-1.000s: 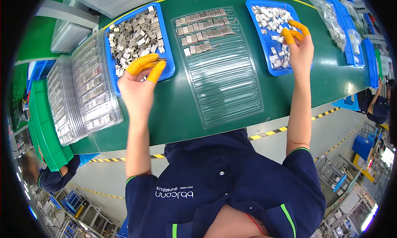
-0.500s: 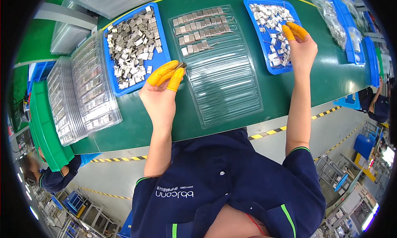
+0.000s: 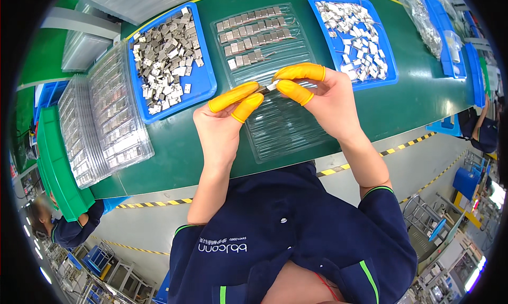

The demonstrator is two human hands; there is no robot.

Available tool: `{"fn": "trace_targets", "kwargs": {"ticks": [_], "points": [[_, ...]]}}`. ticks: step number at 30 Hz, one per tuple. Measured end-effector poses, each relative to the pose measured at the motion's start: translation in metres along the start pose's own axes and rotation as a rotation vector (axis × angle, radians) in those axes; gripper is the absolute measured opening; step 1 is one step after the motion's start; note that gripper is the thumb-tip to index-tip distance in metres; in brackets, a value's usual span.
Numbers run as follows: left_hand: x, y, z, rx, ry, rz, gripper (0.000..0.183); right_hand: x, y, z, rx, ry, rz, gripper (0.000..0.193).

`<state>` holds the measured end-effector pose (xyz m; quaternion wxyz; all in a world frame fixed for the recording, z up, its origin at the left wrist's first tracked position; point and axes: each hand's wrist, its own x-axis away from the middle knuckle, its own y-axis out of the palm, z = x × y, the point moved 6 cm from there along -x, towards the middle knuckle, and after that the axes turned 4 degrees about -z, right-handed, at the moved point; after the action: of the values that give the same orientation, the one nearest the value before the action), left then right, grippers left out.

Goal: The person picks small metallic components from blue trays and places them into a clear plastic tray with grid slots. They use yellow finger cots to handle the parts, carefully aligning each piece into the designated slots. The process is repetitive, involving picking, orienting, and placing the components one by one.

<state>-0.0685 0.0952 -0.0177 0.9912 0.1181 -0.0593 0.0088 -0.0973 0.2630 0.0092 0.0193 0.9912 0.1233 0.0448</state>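
Both my hands wear yellow finger covers and meet over the clear ribbed plastic tray (image 3: 280, 132). My left hand (image 3: 219, 129) pinches a small dark metal plug piece (image 3: 264, 90) between thumb and fingers. In a pinch at its right end, my right hand (image 3: 330, 103) holds a small white connector piece (image 3: 273, 85). The two pieces touch or nearly touch; fingertips partly hide them. Rows of silver-grey pieces with thin wires (image 3: 254, 39) lie in the tray's far slots.
Left of the tray, a blue bin (image 3: 207, 87) holds many silver-grey metal pieces (image 3: 168, 55). A second blue bin (image 3: 390, 58) at right contains white wired pieces (image 3: 354, 31). Stacked clear trays (image 3: 106, 113) and a green bin (image 3: 58, 164) stand at the left edge.
My right hand has come from the right blue bin to the middle, bringing a white connector piece. My left hand has shifted slightly right, still holding the metal plug piece.
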Motion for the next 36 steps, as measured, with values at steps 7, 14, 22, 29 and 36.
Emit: {"fn": "trace_targets", "kwargs": {"ticks": [7, 14, 22, 29, 36], "points": [[0.001, -0.003, 0.003, -0.027, -0.039, -0.016, 0.023, 0.002, -0.002, -0.002, 0.163, -0.007, -0.023, 0.013], [0.003, 0.006, 0.007, -0.053, -0.030, -0.141, 0.024, 0.001, -0.002, -0.003, 0.088, 0.042, -0.149, 0.020], [-0.002, 0.010, 0.000, 0.086, -0.192, -0.301, 0.021, -0.001, 0.003, 0.023, -0.183, 0.284, -0.305, 0.023], [-0.012, 0.008, 0.006, -0.298, 0.031, -0.184, 0.028, -0.012, -0.003, 0.021, 0.040, 0.108, -0.113, 0.016], [-0.026, 0.018, 0.015, -1.347, 0.553, -0.164, 0.039, -0.039, -0.015, -0.008, 0.994, -0.542, 0.225, 0.017]]}}
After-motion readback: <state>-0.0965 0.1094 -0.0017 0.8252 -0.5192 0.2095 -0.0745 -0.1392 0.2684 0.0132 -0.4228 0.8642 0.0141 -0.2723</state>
